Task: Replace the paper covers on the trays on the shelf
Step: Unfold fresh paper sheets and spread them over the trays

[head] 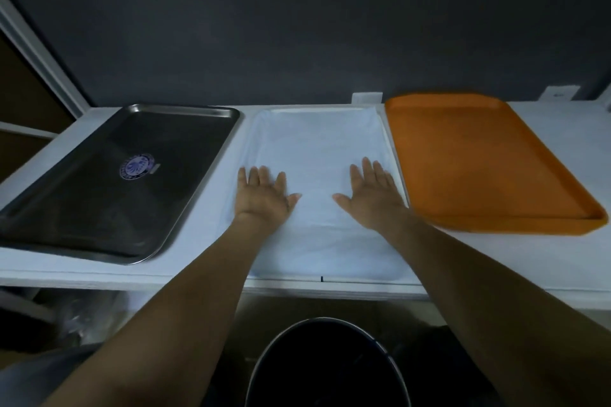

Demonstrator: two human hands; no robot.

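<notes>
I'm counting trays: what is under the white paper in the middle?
The white paper drapes over a tray-shaped form with rounded corners; left hand and right hand lie flat on top. What lies beneath is covered: colour and material cannot be told.

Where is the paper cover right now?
In the head view the white paper cover lies on the shelf between the steel tray on its left and the orange tray on its right, the left hand and right hand flat on it.
</notes>
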